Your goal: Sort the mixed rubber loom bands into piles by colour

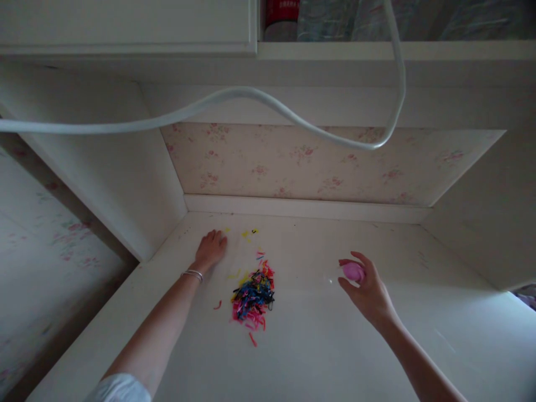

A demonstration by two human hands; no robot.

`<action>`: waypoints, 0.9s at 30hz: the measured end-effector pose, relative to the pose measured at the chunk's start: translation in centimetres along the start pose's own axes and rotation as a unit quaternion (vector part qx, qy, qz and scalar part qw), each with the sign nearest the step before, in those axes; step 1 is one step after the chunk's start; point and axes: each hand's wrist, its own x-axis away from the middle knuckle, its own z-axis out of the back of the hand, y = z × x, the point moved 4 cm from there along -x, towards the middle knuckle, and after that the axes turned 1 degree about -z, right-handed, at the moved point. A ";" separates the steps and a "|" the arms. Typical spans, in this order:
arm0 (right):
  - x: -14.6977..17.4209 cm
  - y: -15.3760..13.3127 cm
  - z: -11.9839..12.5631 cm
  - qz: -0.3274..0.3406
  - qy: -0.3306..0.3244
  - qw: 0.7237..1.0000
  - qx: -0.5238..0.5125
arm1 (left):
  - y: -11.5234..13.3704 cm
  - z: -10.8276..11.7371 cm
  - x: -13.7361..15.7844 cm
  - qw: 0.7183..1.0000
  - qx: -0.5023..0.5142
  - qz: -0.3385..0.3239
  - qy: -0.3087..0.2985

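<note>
Left of the heap of coloured strands (253, 295) and a little beyond it, your left hand (210, 251) rests palm down on the table (310, 340), fingers loosely extended. Nothing shows in that grip, though its underside is hidden. Just left of the heap lies 1 loose red strand (217, 305). Some yellow bits (245, 234) are scattered beyond the heap, near your left fingertips, and 1 orange-red piece (253, 339) sits on its near side.

Well to the right of the heap, your right hand (374, 295) has its thumb and fingers curved around a pink object (354, 272); that grip is part closed, with a gap between thumb tip and fingertips. What the object is, you cannot tell from here.

The step in hand seems to be handling the pink object, with neither hand in the heap. Your next move probably calls for keeping it securely cupped and your sleeve (119, 388) clear of the loose strands.
</note>
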 end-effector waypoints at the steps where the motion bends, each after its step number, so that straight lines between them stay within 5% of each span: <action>1: 0.0 0.1 -0.4 -0.003 -0.013 1.000 -0.001 | 0.6 -0.3 -0.5 1.000 0.005 -0.006 -0.008; 14: 0.6 3.7 -3.6 -0.045 -0.064 0.990 -0.118 | 8.9 -1.6 -3.7 0.981 0.112 -0.131 -0.085; 21: 0.9 4.6 -5.2 -0.052 -0.092 0.990 -0.098 | 14.2 -2.4 -1.2 0.957 0.142 -0.223 -0.120; 27: 1.4 4.5 -5.0 -0.061 -0.098 0.992 -0.049 | 15.9 -1.6 3.1 0.942 0.170 -0.261 -0.129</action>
